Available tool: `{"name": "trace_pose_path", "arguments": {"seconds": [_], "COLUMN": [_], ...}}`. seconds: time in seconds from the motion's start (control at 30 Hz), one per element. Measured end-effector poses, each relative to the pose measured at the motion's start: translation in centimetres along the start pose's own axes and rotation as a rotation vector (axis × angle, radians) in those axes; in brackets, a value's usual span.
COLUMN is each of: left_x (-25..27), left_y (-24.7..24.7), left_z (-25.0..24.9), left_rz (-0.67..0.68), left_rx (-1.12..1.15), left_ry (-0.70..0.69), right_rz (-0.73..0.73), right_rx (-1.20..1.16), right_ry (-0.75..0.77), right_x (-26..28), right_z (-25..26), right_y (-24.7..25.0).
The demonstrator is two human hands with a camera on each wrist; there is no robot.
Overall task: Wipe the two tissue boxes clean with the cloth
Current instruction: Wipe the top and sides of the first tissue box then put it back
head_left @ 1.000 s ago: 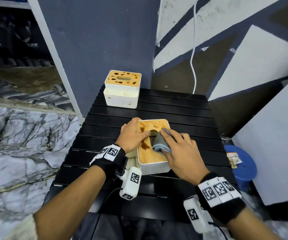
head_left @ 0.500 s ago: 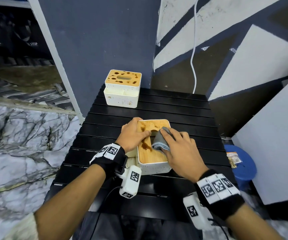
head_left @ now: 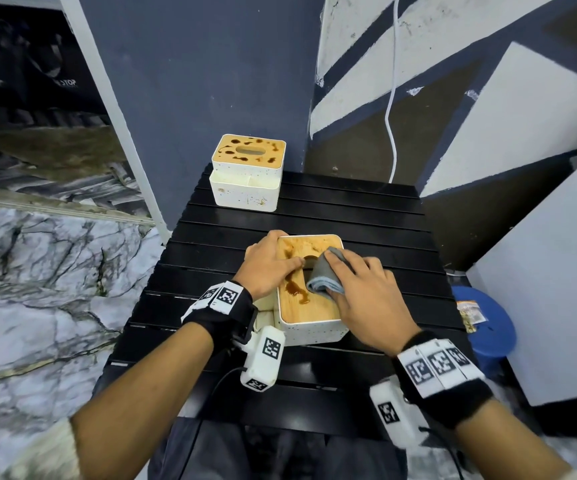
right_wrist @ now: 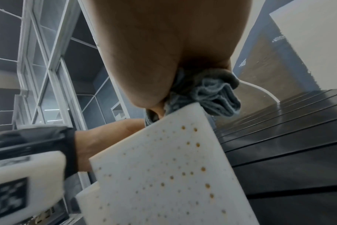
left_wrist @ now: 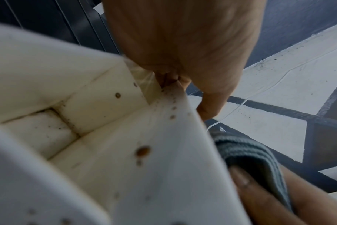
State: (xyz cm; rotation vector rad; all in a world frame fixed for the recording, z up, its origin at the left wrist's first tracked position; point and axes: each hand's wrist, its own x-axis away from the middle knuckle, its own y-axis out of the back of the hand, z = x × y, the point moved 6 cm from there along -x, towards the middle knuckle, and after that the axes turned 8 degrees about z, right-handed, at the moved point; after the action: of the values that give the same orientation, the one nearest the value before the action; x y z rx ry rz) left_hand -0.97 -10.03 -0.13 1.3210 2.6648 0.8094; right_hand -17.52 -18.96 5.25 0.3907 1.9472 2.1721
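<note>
1. While the near tissue box (head_left: 309, 299) sits at the table's centre, the right hand (head_left: 366, 299) holds the bunched grey cloth (head_left: 323, 273) down on its wooden lid, fingers curled round the wad.
2. Left hand (head_left: 269, 263), at 9 o'clock of that box, lies over the lid's left edge, fingers fairly straight, pressing to steady it. Whether the fingers hook the far side I cannot tell.
3. Hands are close but not touching; cloth between them.
4. Brown puddle (head_left: 295, 289) still lies on the lid at 9 o'clock of the cloth; lid's 6 o'clock part looks mostly clean, 12 o'clock part smeared. White side wall shows brown specks in the right wrist view (right_wrist: 173, 175).
5. Judgement: first box roughly mid-wipe, lid top only; sides not done.
6. Far tissue box (head_left: 247, 173), at 12 o'clock on the black slatted table (head_left: 366, 216), has dark blotches all over its lid, untouched. Over half the task left.
7. Versus a second ago: cloth and right hand shifted slightly toward 12 o'clock on the lid; left hand and both boxes unchanged.
</note>
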Motion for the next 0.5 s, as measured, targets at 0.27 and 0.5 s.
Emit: {"name": "trace_pose_path", "arguments": {"seconds": [0.27,0.5], "left_x": [0.2,0.4], "left_y": [0.0,-0.1], "left_z": [-0.1,-0.3], "left_rz": [-0.018,0.002], "left_rx": [0.013,-0.006], "left_ry": [0.001,0.016], "right_rz": [0.023,0.009], "right_rx": [-0.033,-0.026], "right_ry": [0.011,0.015], "right_x": [1.4,1.7], "right_z": [0.1,0.0], "right_y": [-0.3,-0.2]}}
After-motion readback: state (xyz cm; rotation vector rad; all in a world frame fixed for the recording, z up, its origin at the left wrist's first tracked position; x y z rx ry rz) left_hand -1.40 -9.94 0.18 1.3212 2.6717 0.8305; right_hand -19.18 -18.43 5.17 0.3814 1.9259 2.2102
